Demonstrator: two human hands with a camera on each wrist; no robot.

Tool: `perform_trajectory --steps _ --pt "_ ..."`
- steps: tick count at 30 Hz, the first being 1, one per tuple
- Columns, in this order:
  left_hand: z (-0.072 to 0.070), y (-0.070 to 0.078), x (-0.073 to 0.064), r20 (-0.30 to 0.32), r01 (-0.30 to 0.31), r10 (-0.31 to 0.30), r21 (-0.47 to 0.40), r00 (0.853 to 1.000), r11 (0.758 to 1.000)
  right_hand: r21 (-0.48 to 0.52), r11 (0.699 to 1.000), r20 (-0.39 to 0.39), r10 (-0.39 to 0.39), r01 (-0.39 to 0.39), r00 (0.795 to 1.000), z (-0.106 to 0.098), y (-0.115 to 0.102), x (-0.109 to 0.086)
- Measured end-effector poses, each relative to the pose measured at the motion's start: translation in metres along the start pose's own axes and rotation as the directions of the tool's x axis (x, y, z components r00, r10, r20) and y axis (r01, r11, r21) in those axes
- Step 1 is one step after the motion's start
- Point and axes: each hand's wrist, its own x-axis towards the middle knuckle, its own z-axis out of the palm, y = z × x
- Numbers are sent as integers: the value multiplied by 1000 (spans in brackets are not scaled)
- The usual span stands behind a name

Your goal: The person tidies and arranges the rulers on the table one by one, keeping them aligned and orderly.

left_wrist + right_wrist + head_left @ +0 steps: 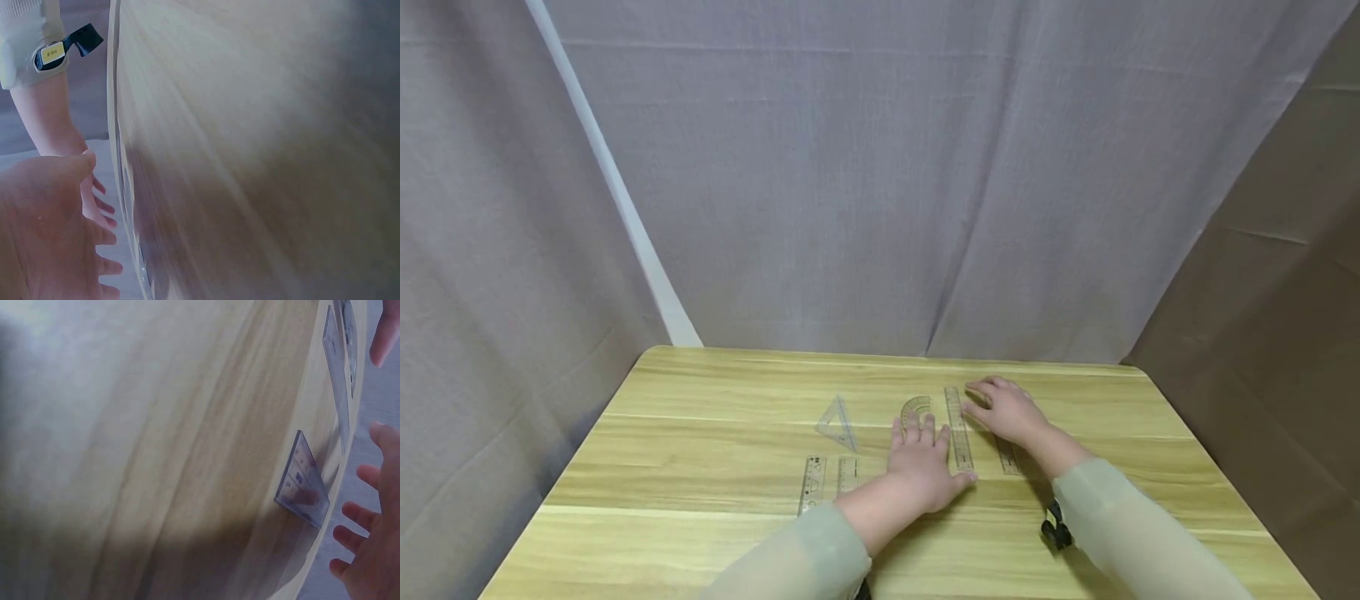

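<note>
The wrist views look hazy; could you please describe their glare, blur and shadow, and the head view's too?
Left wrist: pale glare washes out the upper table, its grain smeared, shadow lower down. Right wrist: brightness at upper left, shadow along the bottom, table edge bowed. Head: more even light, soft shadow beside the right sleeve, the ruler between the hands outlined clearly.

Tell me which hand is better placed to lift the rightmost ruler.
Right, likely: in the head view the right hand overlaps that ruler, while the left hand overlaps the protractor, farther left.
</note>
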Motion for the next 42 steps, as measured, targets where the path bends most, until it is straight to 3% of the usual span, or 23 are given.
perform_trajectory --steps 17,42 --pt "6 -2 3 47 31 -33 27 998 999 -12 1000 50 27 -26 998 8 -5 16" --pt "11 2 16 109 56 -67 97 992 994 -39 999 87 -24 27 996 12 -14 20"
